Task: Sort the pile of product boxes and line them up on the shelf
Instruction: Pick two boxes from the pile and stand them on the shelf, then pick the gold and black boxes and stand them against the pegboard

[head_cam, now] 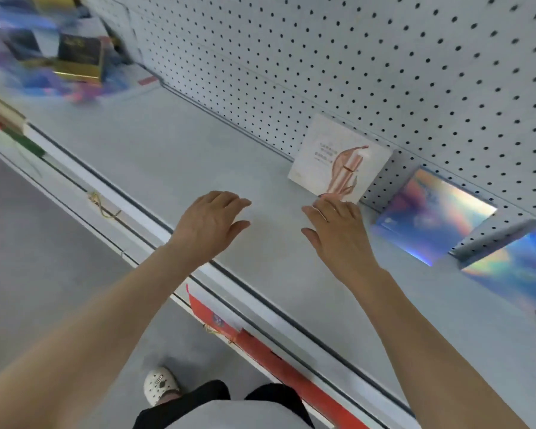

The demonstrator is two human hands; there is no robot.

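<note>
A: Where is the white box (338,159)?
B: Upright against the pegboard (384,57), directly beyond the right hand (338,230); fingers loose, tips at its lower edge, no grip.
A: And the left hand (211,221)?
B: Slack, empty; nearer the pile (78,57), far left.

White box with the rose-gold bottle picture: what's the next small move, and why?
Probably lift the right hand away and reach for the blurred pile of boxes far left: the white box already stands against the grey pegboard, and the left hand holds nothing.
</note>
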